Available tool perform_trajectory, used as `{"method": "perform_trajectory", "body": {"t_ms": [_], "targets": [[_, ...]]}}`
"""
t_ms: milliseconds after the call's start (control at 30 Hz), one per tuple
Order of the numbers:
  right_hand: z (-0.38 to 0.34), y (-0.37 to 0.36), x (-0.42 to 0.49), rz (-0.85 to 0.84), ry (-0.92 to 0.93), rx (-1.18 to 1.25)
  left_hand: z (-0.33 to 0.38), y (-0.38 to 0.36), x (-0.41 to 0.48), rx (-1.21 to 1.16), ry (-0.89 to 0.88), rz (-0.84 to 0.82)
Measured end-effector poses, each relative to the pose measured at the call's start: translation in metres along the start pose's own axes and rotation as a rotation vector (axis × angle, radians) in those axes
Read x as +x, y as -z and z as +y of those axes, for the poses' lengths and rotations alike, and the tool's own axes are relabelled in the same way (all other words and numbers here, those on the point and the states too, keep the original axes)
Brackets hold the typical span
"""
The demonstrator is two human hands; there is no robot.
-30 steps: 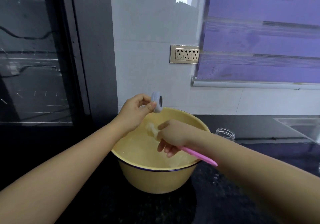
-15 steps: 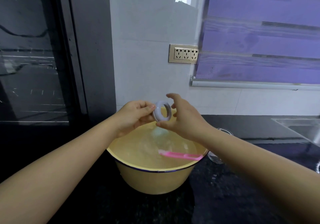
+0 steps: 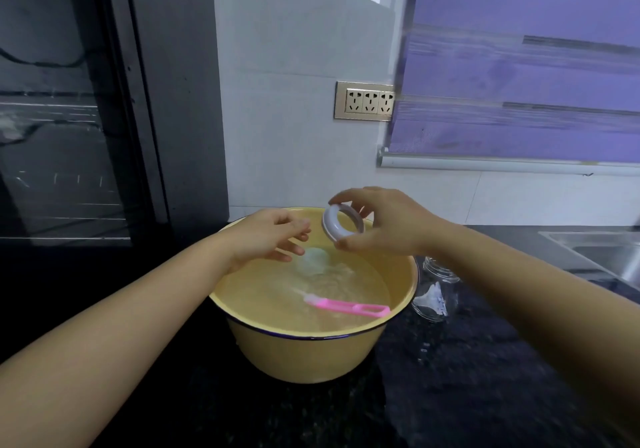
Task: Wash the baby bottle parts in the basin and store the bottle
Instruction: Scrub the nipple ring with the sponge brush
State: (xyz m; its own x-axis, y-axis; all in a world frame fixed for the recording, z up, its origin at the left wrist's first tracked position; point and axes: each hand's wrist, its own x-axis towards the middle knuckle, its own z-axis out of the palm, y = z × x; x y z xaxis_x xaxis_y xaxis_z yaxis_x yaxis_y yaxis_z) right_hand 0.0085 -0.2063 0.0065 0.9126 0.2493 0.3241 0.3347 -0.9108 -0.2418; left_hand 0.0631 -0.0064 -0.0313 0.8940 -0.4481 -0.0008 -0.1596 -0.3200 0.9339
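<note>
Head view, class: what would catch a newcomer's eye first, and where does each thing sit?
First, the yellow basin of water in the centre of the dark counter, with a pink brush lying in it. Just above its far rim, the right hand pinches a white ring, while the left hand hangs open over the water. A clear bottle stands beside the basin on the right.

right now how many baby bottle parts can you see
3: the screw ring pinched in the right hand, a translucent nipple in the basin water, the clear bottle right of it. Others may lie underwater.
</note>
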Motion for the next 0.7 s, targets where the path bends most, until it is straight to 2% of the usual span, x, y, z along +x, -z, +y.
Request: {"method": "perform_trajectory", "body": {"t_ms": [67, 133, 267, 400, 533, 700], "targets": [[0.006, 0.001, -0.001, -0.106, -0.011, -0.045, 0.0, 0.0, 0.0, 0.015, -0.002, 0.001], [0.011, 0.003, -0.003, -0.132, -0.064, -0.027, -0.001, 0.001, 0.001, 0.018, -0.004, 0.009], [0.024, 0.011, -0.009, -0.067, -0.171, 0.054, -0.002, 0.0, 0.002, 0.044, -0.003, 0.016], [0.051, 0.018, -0.012, 0.069, -0.259, 0.078, -0.003, 0.001, 0.002, 0.053, -0.009, 0.026], [0.078, 0.03, -0.031, 0.099, -0.366, 0.133, -0.004, 0.001, 0.002, 0.079, -0.024, 0.029], [0.1, 0.022, -0.054, -0.062, -0.43, -0.056, -0.003, 0.002, 0.002, 0.126, -0.029, 0.029]]}}
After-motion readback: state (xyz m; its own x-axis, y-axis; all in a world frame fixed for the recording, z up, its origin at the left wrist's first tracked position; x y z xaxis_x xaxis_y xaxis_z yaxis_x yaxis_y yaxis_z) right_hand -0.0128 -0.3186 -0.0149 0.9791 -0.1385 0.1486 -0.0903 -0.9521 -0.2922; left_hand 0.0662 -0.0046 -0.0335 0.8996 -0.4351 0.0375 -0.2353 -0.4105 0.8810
